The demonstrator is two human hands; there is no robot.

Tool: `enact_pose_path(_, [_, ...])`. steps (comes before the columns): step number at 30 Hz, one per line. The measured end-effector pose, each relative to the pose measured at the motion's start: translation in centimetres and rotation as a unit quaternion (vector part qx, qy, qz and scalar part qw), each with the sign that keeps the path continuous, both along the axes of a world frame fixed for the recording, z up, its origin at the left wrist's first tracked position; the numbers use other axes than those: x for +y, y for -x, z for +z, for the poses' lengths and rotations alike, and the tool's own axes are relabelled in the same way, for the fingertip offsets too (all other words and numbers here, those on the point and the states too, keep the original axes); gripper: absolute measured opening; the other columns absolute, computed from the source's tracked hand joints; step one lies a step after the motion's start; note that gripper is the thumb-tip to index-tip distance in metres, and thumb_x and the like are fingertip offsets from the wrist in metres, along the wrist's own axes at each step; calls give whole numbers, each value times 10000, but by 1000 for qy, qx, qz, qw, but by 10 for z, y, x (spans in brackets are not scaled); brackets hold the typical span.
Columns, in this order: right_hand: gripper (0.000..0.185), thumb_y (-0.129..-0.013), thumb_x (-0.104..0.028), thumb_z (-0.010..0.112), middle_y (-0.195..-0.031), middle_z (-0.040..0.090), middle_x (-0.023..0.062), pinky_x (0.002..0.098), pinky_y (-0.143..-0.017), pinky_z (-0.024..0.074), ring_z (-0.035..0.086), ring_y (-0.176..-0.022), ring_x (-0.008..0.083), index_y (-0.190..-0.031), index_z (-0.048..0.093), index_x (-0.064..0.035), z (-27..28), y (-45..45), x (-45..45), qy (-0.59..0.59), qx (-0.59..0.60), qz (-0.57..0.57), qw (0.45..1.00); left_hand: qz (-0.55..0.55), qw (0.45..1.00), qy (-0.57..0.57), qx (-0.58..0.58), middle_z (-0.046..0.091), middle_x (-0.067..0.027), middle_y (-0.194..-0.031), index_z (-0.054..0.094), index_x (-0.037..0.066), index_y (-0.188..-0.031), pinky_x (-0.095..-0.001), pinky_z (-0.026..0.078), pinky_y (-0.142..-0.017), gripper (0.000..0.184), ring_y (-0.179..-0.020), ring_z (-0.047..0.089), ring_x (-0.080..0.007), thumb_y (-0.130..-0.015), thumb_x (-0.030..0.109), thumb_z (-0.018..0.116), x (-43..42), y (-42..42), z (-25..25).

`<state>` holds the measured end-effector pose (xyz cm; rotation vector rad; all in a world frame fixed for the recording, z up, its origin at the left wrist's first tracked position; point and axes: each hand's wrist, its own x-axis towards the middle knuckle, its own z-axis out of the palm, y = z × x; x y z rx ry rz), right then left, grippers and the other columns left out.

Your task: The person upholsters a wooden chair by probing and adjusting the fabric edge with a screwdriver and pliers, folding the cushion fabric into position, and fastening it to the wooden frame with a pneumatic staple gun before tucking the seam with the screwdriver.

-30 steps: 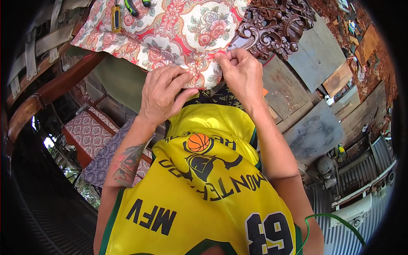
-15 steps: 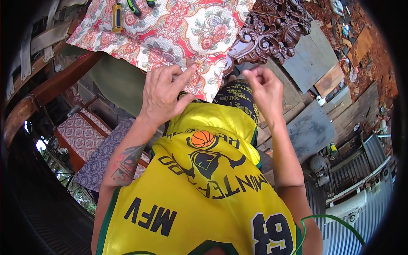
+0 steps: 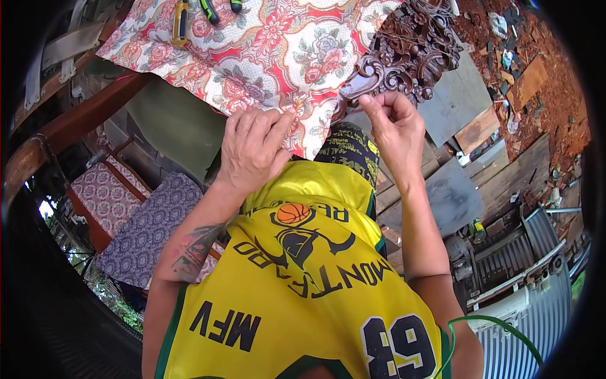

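Note:
A floral upholstery fabric (image 3: 325,54) in red, white and grey is spread out at the top of the head view. My left hand (image 3: 255,148) is at its near edge, fingers together and bent over the cloth, the thumb tucked underneath and partly hidden. My right hand (image 3: 399,129) is raised beside the fabric's right corner, thumb and forefinger pinched together; whatever is between them is too small to make out. Just beyond those fingertips is a dark, carved wooden frame (image 3: 410,60), glossy and scrolled.
A yellow-handled tool (image 3: 180,24) and a green-and-black handled tool (image 3: 209,11) lie on the fabric. Curved wooden rails (image 3: 88,114) stand at left, near patterned cushions (image 3: 151,227). Boards (image 3: 451,107) cover the ground at right, beside corrugated metal sheet (image 3: 530,322).
My left hand has turned and closed at the fabric's edge, its thumb no longer spread out. My right hand has shifted slightly, nearer the carved frame. The view has tilted a little.

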<state>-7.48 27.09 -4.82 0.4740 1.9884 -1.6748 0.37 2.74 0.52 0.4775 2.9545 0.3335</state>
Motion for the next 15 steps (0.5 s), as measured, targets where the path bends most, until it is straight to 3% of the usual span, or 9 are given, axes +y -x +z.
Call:
enact_pose_path(4, [224, -920, -192, 823, -679, 614, -23, 241, -563, 433, 512, -629, 37, -952, 722, 5, 3, 2, -5, 5, 7, 0, 1000, 30, 997, -65, 8, 640, -58, -1071, 723, 100, -1232, -436, 467, -911, 530, -1005, 608, -275, -705, 87, 778, -3, 7, -1])
enact_pose_path(6, [239, -901, -196, 838, -675, 609, -26, 248, -571, 448, 521, -623, 50, -1033, 744, -20, 6, 0, -6, 52, 120, 114, 985, 57, 994, -88, 21, 663, -67, -1028, 735, 87, -1175, -425, 478, -882, 429, -961, 627, -279, -749, 63, 772, -7, 12, -1])
enact_pose_path(7, [330, -868, -200, 857, -667, 614, 2, 281, -577, 479, 546, -595, 93, -1148, 749, -62, 15, 2, -4, 55, 107, 182, 976, 85, 990, -111, 31, 686, -75, -986, 747, 75, -1118, -415, 488, -853, 328, -918, 645, -284, -792, 40, 765, -8, 15, -2])
enact_pose_path(8, [377, -859, -211, 857, -672, 631, 28, 313, -584, 497, 582, -589, 139, -1191, 740, -79, 21, 7, -8, 35, 118, 214, 969, 109, 981, -143, 70, 709, -92, -902, 749, 42, -1028, -378, 518, -743, 155, -799, 673, -265, -875, 26, 764, -6, 22, -5])
enact_pose_path(9, [424, -850, -223, 857, -677, 648, 55, 345, -590, 516, 617, -583, 186, -1234, 731, -95, 23, 9, -14, 14, 127, 244, 961, 108, 981, -146, 67, 709, -92, -902, 749, 42, -1028, -378, 518, -743, 155, -799, 673, -265, -875, 26, 764, -7, 28, -4])
enact_pose_path(11, [450, -841, -243, 847, -715, 690, 120, 394, -613, 543, 691, -640, 279, -1249, 713, -108, 12, 14, -29, -29, 216, 237, 947, 205, 961, -170, 79, 731, -76, -876, 753, 68, -989, -366, 513, -665, 136, -728, 693, -262, -878, 126, 806, -8, 40, -2])
enact_pose_path(12, [337, -869, -260, 805, -774, 728, 158, 431, -655, 562, 724, -719, 346, -1151, 737, -86, 16, 22, -35, -22, 231, 238, 943, 187, 961, -164, 117, 710, -77, -838, 743, 12, -941, -313, 507, -592, 115, -658, 644, -201, -862, 46, 819, -11, 48, -3])
enact_pose_path(15, [248, -886, -262, 769, -806, 734, 173, 453, -703, 570, 726, -765, 373, -1047, 752, -74, 13, 41, -48, -48, 259, 288, 921, 141, 973, -152, 100, 710, -70, -841, 742, 10, -943, -313, 512, -613, 142, -666, 633, -191, -849, 64, 834, -20, 60, -2])
